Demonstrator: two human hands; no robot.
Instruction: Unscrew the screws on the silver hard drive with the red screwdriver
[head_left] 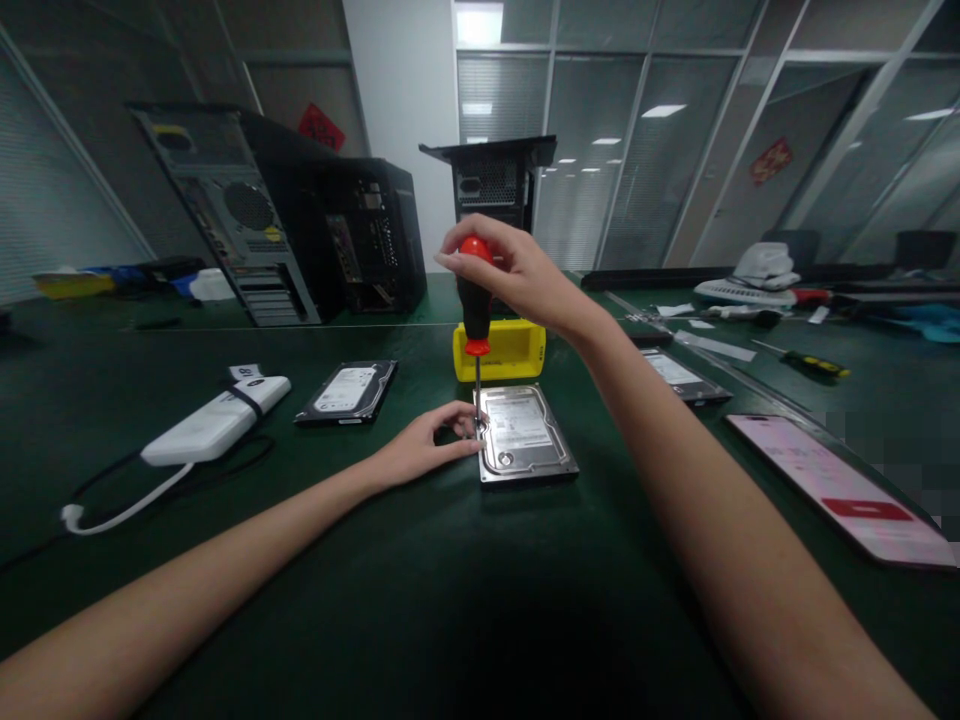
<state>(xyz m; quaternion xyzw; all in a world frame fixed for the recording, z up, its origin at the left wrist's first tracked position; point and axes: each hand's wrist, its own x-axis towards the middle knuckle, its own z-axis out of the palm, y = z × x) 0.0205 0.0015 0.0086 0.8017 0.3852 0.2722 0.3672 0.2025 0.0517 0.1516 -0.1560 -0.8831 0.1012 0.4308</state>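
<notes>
A silver hard drive (523,432) with a white label lies flat on the dark green table (420,580). My right hand (501,262) is closed round the top of a red and black screwdriver (475,310), which stands upright with its shaft reaching down to the drive's left edge. My left hand (431,440) rests on the table at that same edge, its fingers and thumb closed near the screwdriver's tip. Whether the fingertips pinch the drive's edge or a small part there is too small to tell. Just behind the drive sits a yellow tray (501,368).
Other hard drives lie left (345,391) and right (679,375). A white power strip (214,425) with cables is at left, a phone (840,485) at right, beyond it a yellow-black screwdriver (814,364). Computer cases (285,210) stand behind.
</notes>
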